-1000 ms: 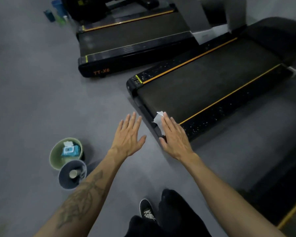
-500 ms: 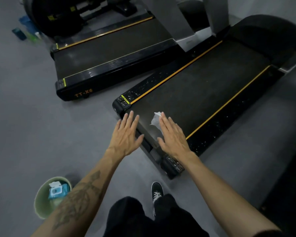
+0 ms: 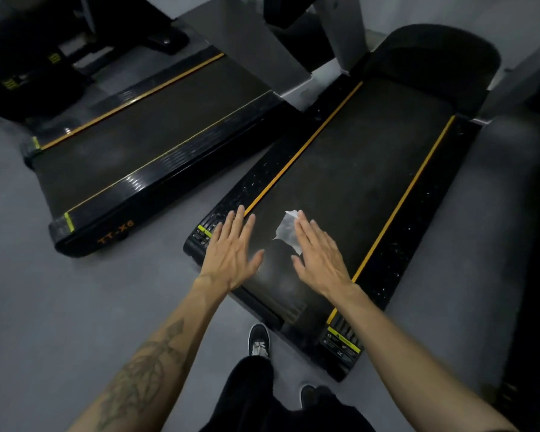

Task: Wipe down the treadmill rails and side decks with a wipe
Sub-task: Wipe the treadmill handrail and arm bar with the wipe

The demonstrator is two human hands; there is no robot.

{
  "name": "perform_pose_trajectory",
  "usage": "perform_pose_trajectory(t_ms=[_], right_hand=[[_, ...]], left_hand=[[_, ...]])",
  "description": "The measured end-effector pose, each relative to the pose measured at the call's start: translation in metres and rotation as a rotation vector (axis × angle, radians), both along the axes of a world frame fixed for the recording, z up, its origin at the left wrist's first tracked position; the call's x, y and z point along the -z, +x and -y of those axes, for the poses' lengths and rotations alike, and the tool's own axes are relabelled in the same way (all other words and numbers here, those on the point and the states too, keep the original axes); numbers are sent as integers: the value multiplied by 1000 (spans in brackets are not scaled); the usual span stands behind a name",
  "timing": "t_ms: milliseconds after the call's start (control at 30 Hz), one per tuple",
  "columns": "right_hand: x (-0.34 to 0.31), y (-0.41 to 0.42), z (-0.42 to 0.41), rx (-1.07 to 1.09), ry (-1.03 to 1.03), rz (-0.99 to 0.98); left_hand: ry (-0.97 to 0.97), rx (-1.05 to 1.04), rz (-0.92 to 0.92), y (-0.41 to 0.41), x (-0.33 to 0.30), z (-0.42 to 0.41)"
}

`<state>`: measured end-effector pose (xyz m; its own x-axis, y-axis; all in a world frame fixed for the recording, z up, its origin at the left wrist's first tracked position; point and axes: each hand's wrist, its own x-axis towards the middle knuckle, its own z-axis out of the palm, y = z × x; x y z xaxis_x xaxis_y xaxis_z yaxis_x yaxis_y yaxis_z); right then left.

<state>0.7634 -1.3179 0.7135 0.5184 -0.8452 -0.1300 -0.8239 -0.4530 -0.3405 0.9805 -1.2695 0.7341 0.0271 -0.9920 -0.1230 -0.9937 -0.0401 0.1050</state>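
A black treadmill with orange stripes lies ahead of me, its dark belt (image 3: 356, 169) between a speckled left side deck (image 3: 256, 179) and a speckled right side deck (image 3: 418, 213). My left hand (image 3: 231, 251) hovers flat and empty over the rear left corner, fingers apart. My right hand (image 3: 321, 257) is held flat over the rear of the belt with a white wipe (image 3: 286, 233) under its fingers; the wipe sticks out on the thumb side.
A second black treadmill (image 3: 131, 157) lies parallel on the left, with a strip of grey floor (image 3: 175, 213) between. Grey uprights (image 3: 256, 48) rise at the far end. My black shoe (image 3: 258, 339) stands at the treadmill's rear edge.
I have stepped round to stand behind the treadmill's rear end. Both hands now sit over the belt's rear instead of its corner. The two bins on the floor have left the view.
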Motion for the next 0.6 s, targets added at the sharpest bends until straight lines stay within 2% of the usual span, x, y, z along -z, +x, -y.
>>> perform_pose_trajectory(t_ms=[300,600], right_hand=[[-16,51,95,181,-8,45],[-27,60,201,216,-21,31]], left_hand=[[67,107,-32,54,-6,118],[31,165,-67,59,-18,240]])
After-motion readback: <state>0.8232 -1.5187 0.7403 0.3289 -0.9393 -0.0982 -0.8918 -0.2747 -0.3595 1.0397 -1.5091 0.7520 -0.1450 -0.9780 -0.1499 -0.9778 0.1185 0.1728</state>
